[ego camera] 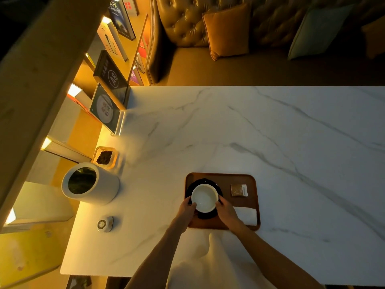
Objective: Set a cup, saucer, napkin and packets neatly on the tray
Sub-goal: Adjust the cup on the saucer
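A brown wooden tray (226, 178) lies on the marble table near its front edge. On the tray's left half sits a black saucer (192, 185) with a white cup (204, 197) on top of it. My left hand (187, 207) grips the cup's left side and my right hand (226, 209) grips its right side. A brown and white packet (239, 190) lies flat on the tray's right half. A white folded napkin (248, 215) rests at the tray's near right corner, partly behind my right hand.
A white cylindrical canister (91, 183) stands on the table's left side, with a small glass dish of dark leaves (105, 157) behind it. A small round white device (104, 224) lies near the left front. Bookshelves run along the left; a sofa with cushions lies beyond the table.
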`<state>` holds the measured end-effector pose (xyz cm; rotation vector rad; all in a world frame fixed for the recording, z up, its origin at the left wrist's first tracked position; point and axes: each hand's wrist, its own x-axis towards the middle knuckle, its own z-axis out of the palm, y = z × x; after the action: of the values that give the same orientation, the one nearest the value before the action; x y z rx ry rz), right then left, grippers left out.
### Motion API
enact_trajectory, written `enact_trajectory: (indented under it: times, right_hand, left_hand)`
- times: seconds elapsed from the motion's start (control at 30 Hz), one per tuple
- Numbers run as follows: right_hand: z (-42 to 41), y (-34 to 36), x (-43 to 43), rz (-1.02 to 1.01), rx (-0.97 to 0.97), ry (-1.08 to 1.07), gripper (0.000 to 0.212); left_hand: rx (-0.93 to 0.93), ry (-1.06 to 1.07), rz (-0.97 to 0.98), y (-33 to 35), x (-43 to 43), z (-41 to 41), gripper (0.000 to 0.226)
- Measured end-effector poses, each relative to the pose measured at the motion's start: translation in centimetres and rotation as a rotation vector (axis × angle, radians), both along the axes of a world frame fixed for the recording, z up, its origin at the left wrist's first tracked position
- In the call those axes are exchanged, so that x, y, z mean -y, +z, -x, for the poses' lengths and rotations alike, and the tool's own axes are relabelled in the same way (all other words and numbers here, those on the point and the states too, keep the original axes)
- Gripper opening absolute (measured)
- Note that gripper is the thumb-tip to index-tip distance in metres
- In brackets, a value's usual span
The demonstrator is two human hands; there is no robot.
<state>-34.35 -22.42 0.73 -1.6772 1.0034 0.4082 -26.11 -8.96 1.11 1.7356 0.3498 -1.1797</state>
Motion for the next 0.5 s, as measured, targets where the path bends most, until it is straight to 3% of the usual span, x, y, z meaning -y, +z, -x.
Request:
enact_trajectory:
  times: [0.5]
  right_hand:
    - [0.3,0.9,0.0,-0.036,-0.023,0.004,0.042]
  left_hand:
    - [0.002,-0.032,-0.027,1.0,0.0,-0.1,0.048]
